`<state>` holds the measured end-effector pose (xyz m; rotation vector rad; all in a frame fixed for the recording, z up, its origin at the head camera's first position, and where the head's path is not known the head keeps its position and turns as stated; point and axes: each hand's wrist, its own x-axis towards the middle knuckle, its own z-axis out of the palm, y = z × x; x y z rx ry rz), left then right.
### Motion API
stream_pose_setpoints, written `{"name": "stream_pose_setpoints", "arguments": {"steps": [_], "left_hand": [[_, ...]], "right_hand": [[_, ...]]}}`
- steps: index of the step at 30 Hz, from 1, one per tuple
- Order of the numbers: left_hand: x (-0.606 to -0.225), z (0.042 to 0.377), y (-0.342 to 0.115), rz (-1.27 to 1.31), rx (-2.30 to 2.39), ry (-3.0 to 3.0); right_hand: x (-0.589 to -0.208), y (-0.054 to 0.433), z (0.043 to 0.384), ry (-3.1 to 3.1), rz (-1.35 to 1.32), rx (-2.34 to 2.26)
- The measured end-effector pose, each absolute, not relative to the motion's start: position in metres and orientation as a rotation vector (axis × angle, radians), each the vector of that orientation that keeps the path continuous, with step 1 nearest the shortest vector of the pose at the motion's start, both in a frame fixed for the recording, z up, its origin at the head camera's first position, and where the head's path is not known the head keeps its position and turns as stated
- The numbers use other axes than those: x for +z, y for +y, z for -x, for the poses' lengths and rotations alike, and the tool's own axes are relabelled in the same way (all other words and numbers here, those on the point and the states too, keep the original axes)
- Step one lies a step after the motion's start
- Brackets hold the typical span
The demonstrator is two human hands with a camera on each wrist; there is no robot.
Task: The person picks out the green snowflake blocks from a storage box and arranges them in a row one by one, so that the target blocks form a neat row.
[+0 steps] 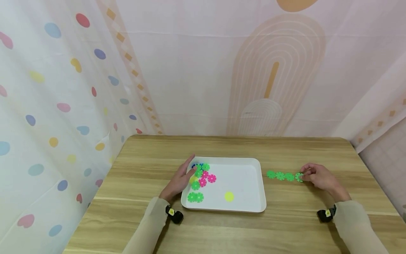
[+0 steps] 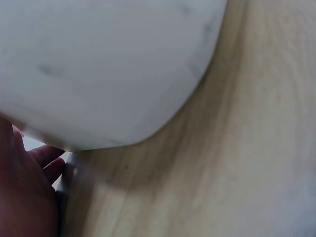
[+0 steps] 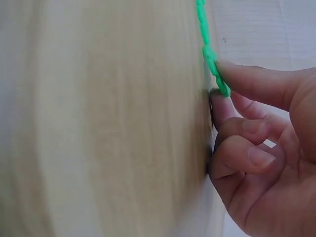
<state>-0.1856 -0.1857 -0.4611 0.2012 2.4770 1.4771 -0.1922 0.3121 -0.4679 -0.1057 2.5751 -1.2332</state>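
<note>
A white tray [image 1: 234, 183] lies on the table, and my left hand [image 1: 179, 181] grips its left side, thumb over the rim and fingers along the outside. In the left wrist view the tray's pale outer side [image 2: 108, 74] covers much of that hand [image 2: 24, 192]. My right hand [image 1: 321, 178] pinches the right end of a row of joined green snowflake discs [image 1: 280, 175] to the right of the tray. The right wrist view shows the green disc [image 3: 212, 64] between thumb and index finger of the right hand [image 3: 276, 138], other fingers curled.
Inside the tray, green discs [image 1: 195, 185], pink discs [image 1: 211, 178] and blue discs bunch at the left. A yellow disc [image 1: 229, 196] lies apart, nearer the tray's front edge. The wooden table [image 1: 222, 229] meets a patterned curtain [image 1: 196, 88] behind.
</note>
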Motion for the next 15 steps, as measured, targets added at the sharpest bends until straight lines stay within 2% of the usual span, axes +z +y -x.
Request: {"name": "stream_pose_setpoints", "arguments": {"steps": [15], "left_hand": [[-0.4642,0.1874,-0.1870,-0.205,1.494,2.449]], "right_hand": [[-0.4702,0.3087,0.1923,2.671,0.145,-1.178]]}}
